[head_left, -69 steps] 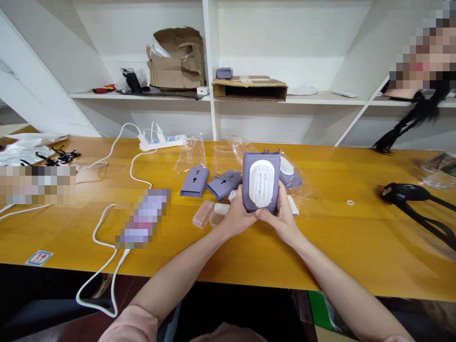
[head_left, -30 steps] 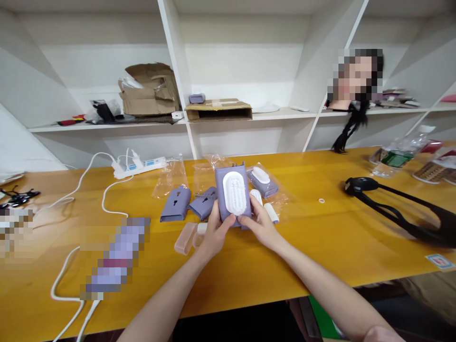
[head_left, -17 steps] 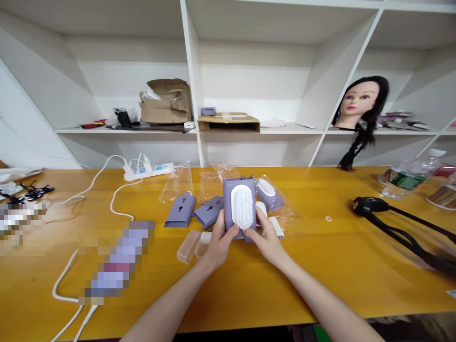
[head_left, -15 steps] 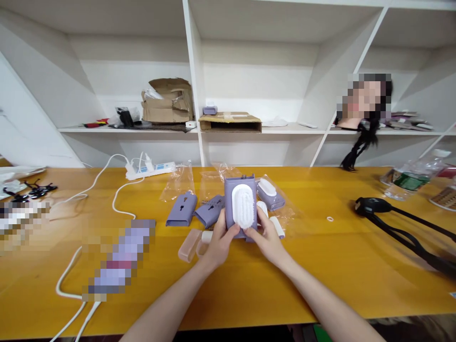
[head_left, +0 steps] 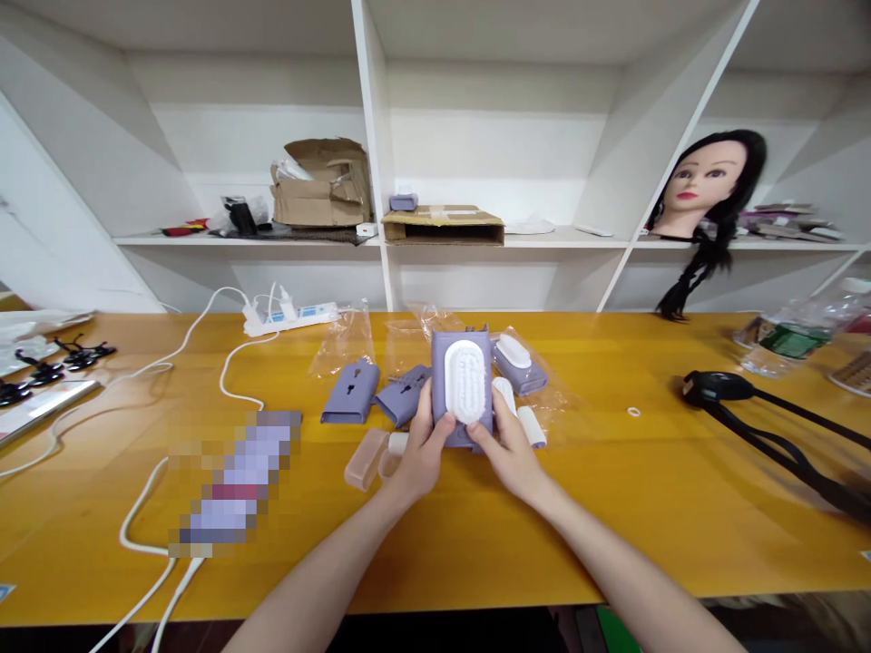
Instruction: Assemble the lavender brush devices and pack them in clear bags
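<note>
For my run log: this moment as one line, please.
left hand: holds purple bristled block; right hand: holds same block; slotted purple shells: on table, left of block

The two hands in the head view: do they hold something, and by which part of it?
The left hand and right hand together hold the purple case by its lower left and right sides, with the thumbs on its front.

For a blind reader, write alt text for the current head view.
Left hand and right hand hold a purple case with a white bristly oval at a wooden table. Similar purple pieces lie nearby; behind, a mannequin head sits on shelves.
</note>
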`<move>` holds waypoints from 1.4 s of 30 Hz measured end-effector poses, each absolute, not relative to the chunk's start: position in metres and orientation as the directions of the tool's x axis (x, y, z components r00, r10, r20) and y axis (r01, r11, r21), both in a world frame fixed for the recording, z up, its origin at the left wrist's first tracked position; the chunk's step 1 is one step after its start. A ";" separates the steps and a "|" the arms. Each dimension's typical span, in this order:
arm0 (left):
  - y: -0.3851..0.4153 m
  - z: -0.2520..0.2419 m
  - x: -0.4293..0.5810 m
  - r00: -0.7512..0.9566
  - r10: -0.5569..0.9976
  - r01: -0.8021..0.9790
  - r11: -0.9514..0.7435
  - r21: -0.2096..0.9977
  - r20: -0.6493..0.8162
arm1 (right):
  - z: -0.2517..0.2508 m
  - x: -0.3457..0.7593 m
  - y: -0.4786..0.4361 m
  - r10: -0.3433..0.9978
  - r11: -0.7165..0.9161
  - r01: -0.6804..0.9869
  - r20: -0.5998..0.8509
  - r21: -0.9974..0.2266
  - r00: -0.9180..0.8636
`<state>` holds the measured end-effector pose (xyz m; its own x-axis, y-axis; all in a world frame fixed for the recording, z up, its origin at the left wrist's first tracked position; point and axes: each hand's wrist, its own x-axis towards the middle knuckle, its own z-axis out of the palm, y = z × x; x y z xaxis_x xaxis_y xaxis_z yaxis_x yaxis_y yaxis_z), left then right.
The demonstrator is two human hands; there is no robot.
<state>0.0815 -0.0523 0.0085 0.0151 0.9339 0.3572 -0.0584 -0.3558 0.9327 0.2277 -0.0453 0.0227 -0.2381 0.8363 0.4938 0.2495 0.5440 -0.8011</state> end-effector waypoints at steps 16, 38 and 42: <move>-0.061 0.013 0.083 0.031 0.868 0.136 -0.496 0.858 0.496 | 0.025 0.218 -0.054 0.859 0.513 0.215 0.491 -0.831 -0.147; -0.055 0.012 0.085 0.193 0.877 0.077 -0.460 0.885 0.439 | 0.030 0.230 -0.047 0.855 0.511 0.198 0.470 -0.837 -0.220; -0.052 0.015 0.085 0.203 0.897 0.013 -0.403 0.915 0.392 | 0.031 0.225 -0.048 0.920 0.383 0.145 0.362 -0.912 -0.152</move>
<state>0.0850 -0.0521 0.0150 0.2031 0.8972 0.3922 0.0134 -0.4031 0.9151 0.2249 -0.0482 0.0310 -0.1518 0.9198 0.3620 0.1451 0.3830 -0.9123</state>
